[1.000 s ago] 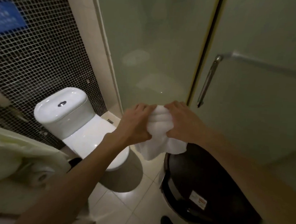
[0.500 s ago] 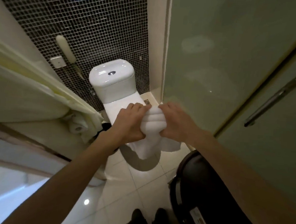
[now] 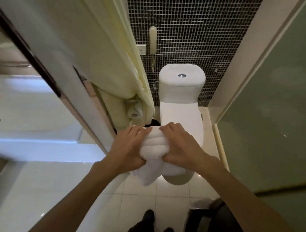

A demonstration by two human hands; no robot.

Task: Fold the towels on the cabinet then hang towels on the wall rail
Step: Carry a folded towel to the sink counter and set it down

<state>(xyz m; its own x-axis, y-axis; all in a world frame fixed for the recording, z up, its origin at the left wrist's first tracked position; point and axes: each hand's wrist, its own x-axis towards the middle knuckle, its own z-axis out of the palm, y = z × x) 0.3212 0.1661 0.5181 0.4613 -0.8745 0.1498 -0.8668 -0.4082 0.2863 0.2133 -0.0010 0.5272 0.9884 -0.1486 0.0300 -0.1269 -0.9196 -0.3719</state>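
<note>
A white folded towel (image 3: 153, 152) is held in front of me at chest height, bunched into thick folds with its lower end hanging down. My left hand (image 3: 127, 147) grips its left side with fingers curled over the top edge. My right hand (image 3: 180, 145) grips its right side the same way. A large cream towel (image 3: 102, 47) hangs along the left wall above the counter edge; the rail under it is hidden.
A white toilet (image 3: 181, 92) stands straight ahead against the black mosaic wall (image 3: 197, 29). A frosted glass partition (image 3: 273, 104) is on the right. A white counter (image 3: 34, 106) lies on the left, a toilet-paper roll (image 3: 133, 113) below the hanging towel, a dark bin (image 3: 214, 223) at the lower right.
The view has swung left: the toilet now sits straight ahead, the counter has come into sight, and the glass door handle has left the frame. Both hands keep their hold on the towel.
</note>
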